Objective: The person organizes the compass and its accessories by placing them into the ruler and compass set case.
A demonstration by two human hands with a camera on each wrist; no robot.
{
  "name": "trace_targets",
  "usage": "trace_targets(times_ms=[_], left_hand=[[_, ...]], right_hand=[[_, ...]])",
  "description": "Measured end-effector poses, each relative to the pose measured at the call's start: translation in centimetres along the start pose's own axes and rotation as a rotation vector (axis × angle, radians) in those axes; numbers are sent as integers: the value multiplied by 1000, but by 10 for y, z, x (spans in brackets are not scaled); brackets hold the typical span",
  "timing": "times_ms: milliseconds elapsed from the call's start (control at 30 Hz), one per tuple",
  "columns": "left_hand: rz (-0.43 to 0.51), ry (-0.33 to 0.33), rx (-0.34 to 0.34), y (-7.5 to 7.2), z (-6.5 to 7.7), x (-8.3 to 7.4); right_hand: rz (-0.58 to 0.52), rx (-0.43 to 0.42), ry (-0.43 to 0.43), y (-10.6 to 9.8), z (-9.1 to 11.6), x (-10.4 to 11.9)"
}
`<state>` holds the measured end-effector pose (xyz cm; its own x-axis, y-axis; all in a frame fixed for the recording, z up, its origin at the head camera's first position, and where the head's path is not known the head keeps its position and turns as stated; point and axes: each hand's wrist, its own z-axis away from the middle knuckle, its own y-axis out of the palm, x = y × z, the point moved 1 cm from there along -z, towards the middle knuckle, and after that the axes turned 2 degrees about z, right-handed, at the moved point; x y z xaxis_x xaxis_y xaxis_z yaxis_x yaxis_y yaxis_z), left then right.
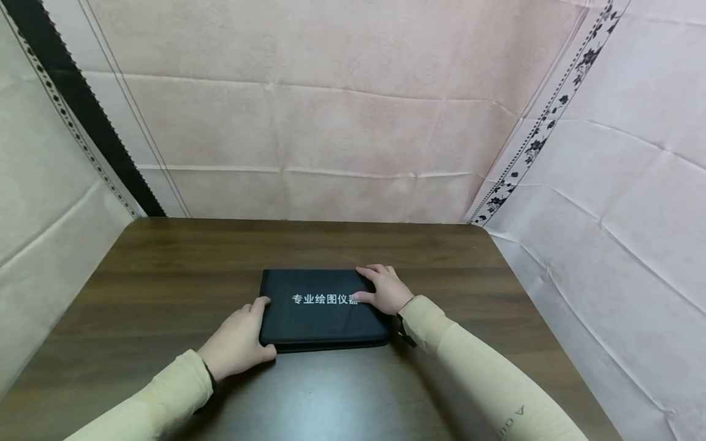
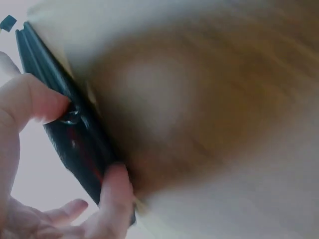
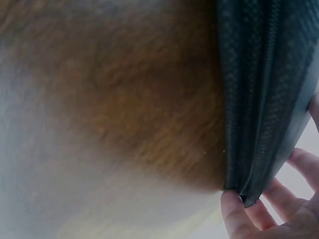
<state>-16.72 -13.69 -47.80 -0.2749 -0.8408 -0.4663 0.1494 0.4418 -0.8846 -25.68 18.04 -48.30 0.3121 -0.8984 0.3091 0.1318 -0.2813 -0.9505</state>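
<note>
A flat black zippered drawing instrument case point(image 1: 322, 321) with white lettering lies on the wooden table point(image 1: 220, 245). At its left side my left hand point(image 1: 238, 337) grips the edge, thumb by the near corner and fingers farther up. The left wrist view has those fingertips point(image 2: 55, 104) pressed against the case's side point(image 2: 75, 134), close to a small shiny piece. My right hand point(image 1: 386, 291) holds the far right corner, its thumb over the lettering. In the right wrist view, fingertips point(image 3: 233, 204) meet the corner below the zipper point(image 3: 266, 74).
Pale cloth point(image 1: 331, 135) hangs behind the table, and more cloth borders it at the left point(image 1: 44, 202) and right point(image 1: 618, 202). The table's far edge runs along the foot of the back cloth.
</note>
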Motion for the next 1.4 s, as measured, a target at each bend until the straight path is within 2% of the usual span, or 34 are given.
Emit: trace_targets(times_ms=[133,333,533,633,833,933,1067,1233,1400], left_hand=[[70,39,39,-7,1,7],[136,17,91,-11,3,10],[73,35,59,-13,8,10],[74,40,66,-16,10,9],[129,-61,103,-22,9,19],[109,-78,88,-25,-2,26],[96,-91,75,-29,-29,33],[163,-163,101,-36,-61,41],[197,-215,119,-39,-78,52]], right_hand=[[7,-3,7,-1,2,-2],[-2,3,0,-2,2,1],[-4,45,14,-8,3,2],[9,51,17,-11,2,1],[24,59,-20,-10,1,3],[24,60,-30,-8,0,4],[32,51,-34,-7,-1,3],[25,50,-44,-7,0,4],[17,53,-49,-7,0,4]])
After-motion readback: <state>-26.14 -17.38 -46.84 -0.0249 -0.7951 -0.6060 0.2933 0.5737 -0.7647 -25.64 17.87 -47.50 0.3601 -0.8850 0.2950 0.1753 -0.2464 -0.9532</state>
